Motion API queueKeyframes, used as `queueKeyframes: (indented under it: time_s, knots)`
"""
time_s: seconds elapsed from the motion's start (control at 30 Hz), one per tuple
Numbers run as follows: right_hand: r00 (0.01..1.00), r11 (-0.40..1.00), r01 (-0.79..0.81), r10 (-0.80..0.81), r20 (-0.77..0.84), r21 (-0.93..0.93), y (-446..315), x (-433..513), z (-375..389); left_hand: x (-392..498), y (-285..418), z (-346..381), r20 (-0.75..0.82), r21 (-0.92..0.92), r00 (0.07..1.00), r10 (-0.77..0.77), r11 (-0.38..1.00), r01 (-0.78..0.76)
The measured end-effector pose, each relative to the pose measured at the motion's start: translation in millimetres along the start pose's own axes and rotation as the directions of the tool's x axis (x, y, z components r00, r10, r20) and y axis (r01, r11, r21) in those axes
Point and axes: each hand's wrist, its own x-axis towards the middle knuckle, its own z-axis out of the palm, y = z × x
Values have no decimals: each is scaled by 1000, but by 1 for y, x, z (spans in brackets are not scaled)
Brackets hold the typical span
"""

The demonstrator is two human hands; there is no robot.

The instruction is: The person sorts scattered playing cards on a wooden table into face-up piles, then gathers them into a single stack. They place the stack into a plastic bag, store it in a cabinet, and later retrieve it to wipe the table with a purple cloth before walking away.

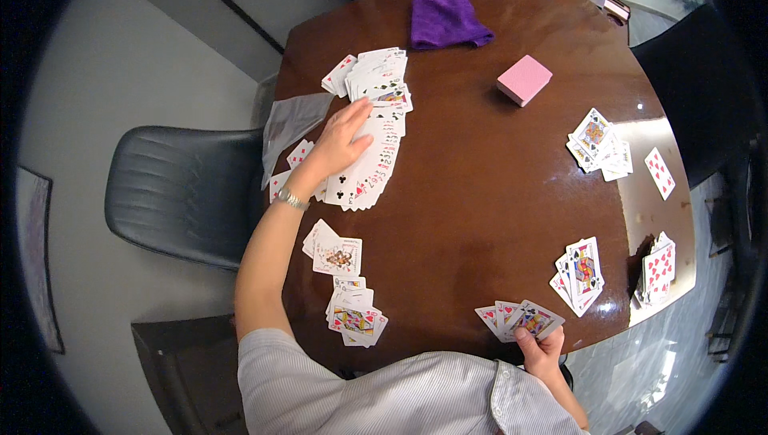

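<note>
My left hand (343, 142) lies palm down, thumb apart, over a long overlapping spread of face-up playing cards (384, 153). Its fingertips touch the cards near the far end of the spread; part of the row is hidden under the hand and wrist. At the near edge of the table, my right hand (543, 350) grips a small fan of jacks (533, 318) face up. Just beyond that fan is a face-up group of cards with a jack (583, 273) on top. Between my arms, to the left, sit a joker pile (337, 256) and a queen pile (358, 318).
A pink-backed card stack (523, 79) stands on the brown table (468, 195). Beyond it lies a purple cloth (449, 21). On the right are a king pile (597, 138), a single heart card (660, 173) and a pile of tens (657, 270). A clear plastic bag (294, 120) rests at left.
</note>
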Motion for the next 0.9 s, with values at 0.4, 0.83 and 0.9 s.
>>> queueKeyframes:
  time_s: [0.4,0.83,0.9]
  knots:
    - [1000,1000,-19,19,-11,-25,-13,4,2,41,-2,8,13,119,999,-30,992,28]
    - [1000,995,-12,14,21,-98,-5,6,1,28,12,0,-107,83,994,23,996,-14]
    - [1000,997,-5,6,15,-82,-3,6,2,38,7,3,-182,77,983,-14,997,29]
